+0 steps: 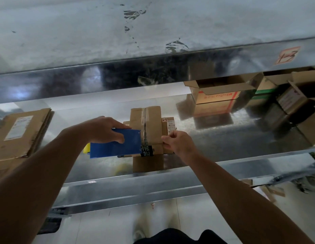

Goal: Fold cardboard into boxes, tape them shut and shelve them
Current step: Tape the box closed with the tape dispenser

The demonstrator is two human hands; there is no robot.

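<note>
At six o'clock, closest in the head view, a dark piece of clothing (179,236) sits over pale floor tiles (104,224). From there both bare forearms reach up to a shiny, reflective metal shelf (223,143).

The left hand (104,129) grips a blue tape dispenser (118,147), with its fingers over the top edge and its thumb on the face. The dispenser's end touches the cardboard box (153,120) at the box's nine o'clock.

The right hand (178,141), apart from the left, is at the box's three o'clock with fingers curled. Whether they pinch tape or the box's edge I cannot tell.

The box stands mid-shelf, with clear tape (145,120) running along its top seam. Flat cardboard sheets (21,136) lie at nine o'clock on the same shelf, and open cartons (216,97) stand at two o'clock. At twelve, the upper shelf (118,41) is scuffed grey metal, and a label (287,55) on its front lip reads 1-3.
</note>
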